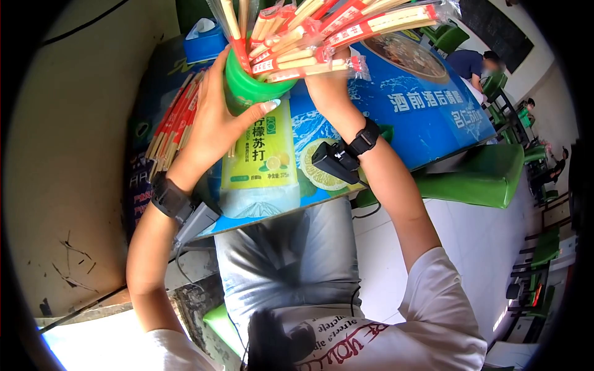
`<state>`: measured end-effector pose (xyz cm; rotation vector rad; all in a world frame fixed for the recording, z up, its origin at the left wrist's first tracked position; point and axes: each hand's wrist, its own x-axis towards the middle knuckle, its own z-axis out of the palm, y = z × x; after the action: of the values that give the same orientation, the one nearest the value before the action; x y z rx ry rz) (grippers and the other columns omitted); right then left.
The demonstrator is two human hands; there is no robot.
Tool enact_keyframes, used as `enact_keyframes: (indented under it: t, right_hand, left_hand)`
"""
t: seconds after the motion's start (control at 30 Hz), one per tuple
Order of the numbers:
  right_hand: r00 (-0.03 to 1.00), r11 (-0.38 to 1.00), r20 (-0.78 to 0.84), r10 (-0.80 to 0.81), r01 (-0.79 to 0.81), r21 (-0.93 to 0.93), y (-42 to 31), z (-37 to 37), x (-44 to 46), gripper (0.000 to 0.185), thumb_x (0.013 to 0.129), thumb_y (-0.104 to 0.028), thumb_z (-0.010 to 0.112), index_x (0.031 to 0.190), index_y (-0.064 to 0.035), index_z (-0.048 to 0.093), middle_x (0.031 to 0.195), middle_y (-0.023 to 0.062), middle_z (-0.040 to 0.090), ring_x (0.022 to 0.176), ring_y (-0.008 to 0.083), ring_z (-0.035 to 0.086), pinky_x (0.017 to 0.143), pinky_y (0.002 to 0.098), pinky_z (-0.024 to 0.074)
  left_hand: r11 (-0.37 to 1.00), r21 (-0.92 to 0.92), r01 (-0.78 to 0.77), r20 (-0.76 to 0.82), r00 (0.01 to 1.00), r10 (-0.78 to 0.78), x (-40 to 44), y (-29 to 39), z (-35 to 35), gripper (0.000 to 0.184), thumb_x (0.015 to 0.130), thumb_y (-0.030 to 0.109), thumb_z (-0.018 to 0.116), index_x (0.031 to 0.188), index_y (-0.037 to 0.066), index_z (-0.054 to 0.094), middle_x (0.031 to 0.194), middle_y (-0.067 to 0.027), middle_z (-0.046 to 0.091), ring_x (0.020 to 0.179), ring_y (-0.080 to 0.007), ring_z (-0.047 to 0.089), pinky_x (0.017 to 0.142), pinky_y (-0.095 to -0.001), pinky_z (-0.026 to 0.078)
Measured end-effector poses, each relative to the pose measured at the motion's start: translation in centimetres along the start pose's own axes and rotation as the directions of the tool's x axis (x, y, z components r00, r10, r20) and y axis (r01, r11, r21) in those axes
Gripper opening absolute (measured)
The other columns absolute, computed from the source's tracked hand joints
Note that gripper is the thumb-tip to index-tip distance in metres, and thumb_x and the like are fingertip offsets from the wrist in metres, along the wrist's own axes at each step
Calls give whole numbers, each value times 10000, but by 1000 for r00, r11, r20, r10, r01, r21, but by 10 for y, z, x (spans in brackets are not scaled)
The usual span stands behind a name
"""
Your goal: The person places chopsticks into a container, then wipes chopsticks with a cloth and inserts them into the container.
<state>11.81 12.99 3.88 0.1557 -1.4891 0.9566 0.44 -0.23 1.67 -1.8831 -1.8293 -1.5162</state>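
Note:
A green cup (252, 86) stands on the table, packed with wrapped chopsticks (297, 52) in clear and red sleeves that fan out mostly to the right. My left hand (216, 120) is closed around the cup's left side, its thumb across the front. On the right, my right hand (327, 77) reaches up against the fanned chopsticks; they cover its fingers, so its grip is hidden. More wrapped chopsticks (179, 120) lie in a pile on the table, left of my left hand.
The table (396, 136) has a blue printed top with a bottle picture. A blue tissue box (204, 43) sits at its back left, beside the wall (74, 154). Green chairs (470, 179) stand to the right. Farther off, a person (470, 68) bends over.

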Motion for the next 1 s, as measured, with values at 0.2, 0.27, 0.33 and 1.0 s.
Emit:
enact_keyframes:
  t: [0.2, 0.27, 0.33, 1.0]
  right_hand:
    - [988, 990, -65, 140, -139, 12, 3, 2, -2, 360, 973, -332, 408, 1011, 9, 515, 958, 42, 579, 873, 88, 513, 786, 257, 430]
    - [984, 986, -76, 164, -163, 18, 5, 2, -1, 371, 977, -339, 393, 1010, 12, 510, 965, 44, 572, 882, 77, 498, 779, 261, 427]
    - [982, 984, -76, 174, -170, 53, 8, 2, -1, 373, 979, -339, 388, 1021, 12, 507, 978, 59, 569, 892, 71, 487, 782, 255, 418]
    - [988, 948, 64, 137, -112, -297, 32, -2, -3, 410, 967, -350, 365, 1109, 0, 524, 1074, 69, 477, 945, 152, 442, 844, 271, 362]
  left_hand:
    - [1000, 6, 17, 13, 1000, -17, 1, -3, 0, 822, 765, 257, 712, 1384, 19, 225, 1323, -224, 369, 1244, -345, 361, 1028, -423, 307]
    - [999, -20, 34, 24, 999, -33, 1, -5, -1, 807, 777, 250, 701, 1385, 20, 223, 1325, -229, 364, 1252, -348, 354, 1034, -421, 301]
    - [997, -46, 68, 35, 997, -66, 1, -7, 0, 798, 784, 245, 694, 1385, 19, 221, 1328, -233, 361, 1257, -349, 349, 1039, -418, 296]
    - [996, 47, 78, 60, 995, -81, 1, -21, -2, 771, 839, 226, 621, 1392, -33, 151, 1349, -280, 322, 1276, -385, 320, 1051, -419, 275]
